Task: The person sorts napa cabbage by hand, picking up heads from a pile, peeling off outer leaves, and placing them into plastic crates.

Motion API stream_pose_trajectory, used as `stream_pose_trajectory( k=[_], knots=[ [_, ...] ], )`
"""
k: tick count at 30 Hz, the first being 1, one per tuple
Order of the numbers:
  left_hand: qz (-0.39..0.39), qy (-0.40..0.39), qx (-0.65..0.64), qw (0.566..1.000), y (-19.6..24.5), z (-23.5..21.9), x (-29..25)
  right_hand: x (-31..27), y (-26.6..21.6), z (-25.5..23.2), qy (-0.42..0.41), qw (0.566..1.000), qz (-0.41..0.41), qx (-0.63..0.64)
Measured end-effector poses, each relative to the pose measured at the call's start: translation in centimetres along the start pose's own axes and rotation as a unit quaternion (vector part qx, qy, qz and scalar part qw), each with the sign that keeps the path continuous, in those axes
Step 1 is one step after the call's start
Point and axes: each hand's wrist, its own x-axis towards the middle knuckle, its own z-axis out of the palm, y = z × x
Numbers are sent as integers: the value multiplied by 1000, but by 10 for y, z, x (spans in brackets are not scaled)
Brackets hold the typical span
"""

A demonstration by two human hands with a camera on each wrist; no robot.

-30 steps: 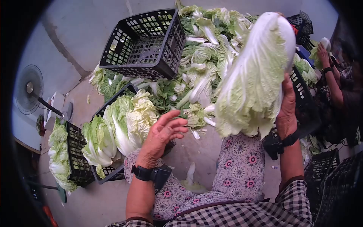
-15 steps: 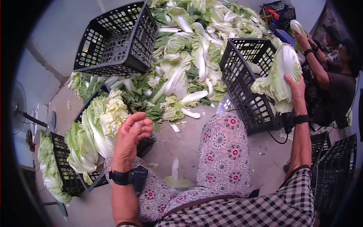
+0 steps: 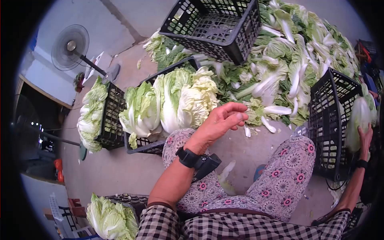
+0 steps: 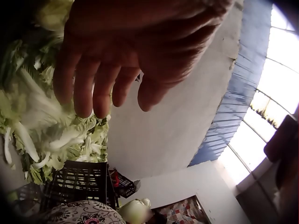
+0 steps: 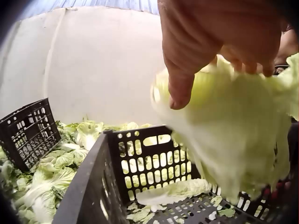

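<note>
My right hand (image 3: 365, 138) grips a pale cabbage (image 3: 358, 120) at the right crate (image 3: 334, 120). In the right wrist view the thumb and fingers of the hand (image 5: 224, 42) hold the cabbage (image 5: 233, 126) above the crate's inside, where a cabbage leaf (image 5: 177, 192) and scraps lie. My left hand (image 3: 218, 124) hangs in the air over my knee, holding nothing, with its fingers loosely bent; in the left wrist view the fingers of this hand (image 4: 121, 56) look relaxed. Nearest to it are cabbages (image 3: 172, 100) in the crate at the left.
A black crate (image 3: 232, 38) sits tilted on a large pile of leaves (image 3: 276, 72). Cabbages fill another crate (image 3: 112, 120) at the far left, near a fan (image 3: 71, 45). More cabbage (image 3: 110, 218) lies at the lower left. Loose leaves (image 3: 227, 178) lie on the floor between my legs.
The right hand has carried the cabbage outward to the right crate and lowered it there. The head view has swung left. The left hand stays raised and holds nothing.
</note>
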Motion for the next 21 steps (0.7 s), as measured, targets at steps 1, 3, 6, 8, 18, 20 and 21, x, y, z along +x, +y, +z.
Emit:
stream_pose_trajectory(
  k=[1, 3, 6, 8, 18, 20, 21],
  knots=[
    [8, 12, -9, 1000, 2, -5, -2, 1, -11, 7, -37, 994, -7, 103],
    [23, 32, -23, 999, 8, -14, -5, -6, -39, 14, -114, 946, -16, 304],
    [66, 102, -12, 993, 29, -46, -23, -29, -144, -45, -130, 914, -61, 378],
    [91, 159, 23, 983, 38, -72, -41, -41, -206, -85, -138, 907, -93, 388],
    [-69, 105, 283, 951, -19, -140, -44, -51, -386, -164, -27, 856, -356, 374],
    [5, 72, 355, 932, -25, -136, -27, -49, -415, -173, -13, 843, -394, 366],
    [42, 57, 391, 918, -27, -135, -20, -48, -428, -176, -8, 836, -409, 366]
  ],
)
